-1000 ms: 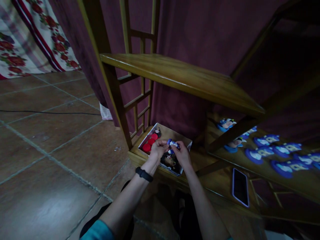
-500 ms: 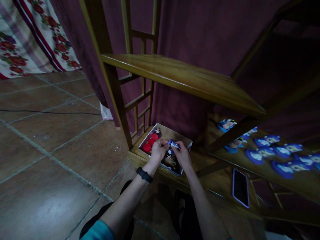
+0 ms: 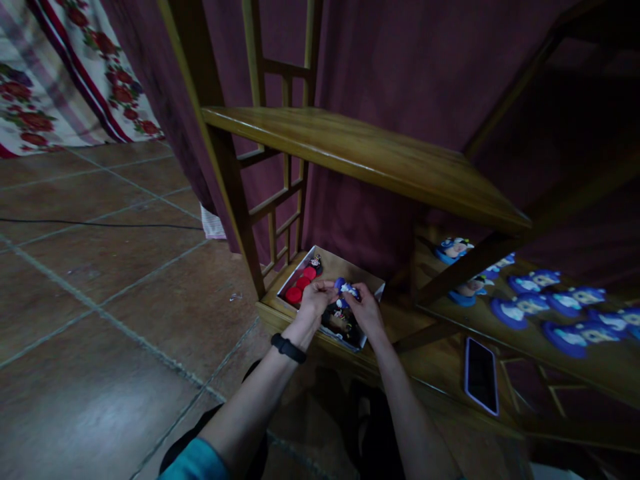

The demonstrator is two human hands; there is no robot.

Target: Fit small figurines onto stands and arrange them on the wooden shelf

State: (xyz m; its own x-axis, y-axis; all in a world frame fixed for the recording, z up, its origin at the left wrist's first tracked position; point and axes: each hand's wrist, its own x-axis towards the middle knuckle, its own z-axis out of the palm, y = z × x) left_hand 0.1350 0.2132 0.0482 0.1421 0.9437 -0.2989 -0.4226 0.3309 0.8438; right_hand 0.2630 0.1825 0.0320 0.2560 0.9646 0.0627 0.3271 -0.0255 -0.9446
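A small blue-and-white figurine with a round purple-blue base [image 3: 346,288] is held tilted above an open white cardboard box [image 3: 374,287]. My right hand [image 3: 367,312] has its fingers closed around the figurine's right side. The closed fingertips of my left hand [image 3: 315,300], with a black band on the wrist, meet the edge of its base. Inside the box, red round pieces [image 3: 295,294] lie to the left and a small dark-based figurine [image 3: 315,264] is in the back corner. More dark figurines [image 3: 341,323] sit beneath my hands, partly hidden.
The box rests on the low board of a wooden shelf unit, under an upper shelf [image 3: 350,143]. Several blue-based figurines [image 3: 520,308] lie on a shelf at right. A phone [image 3: 481,375] lies nearer me. Lattice side bars [image 3: 274,207] rise at left.
The figurine has turned slightly between my fingers, so its base shows rounder. Both hands stay almost in place above the box.
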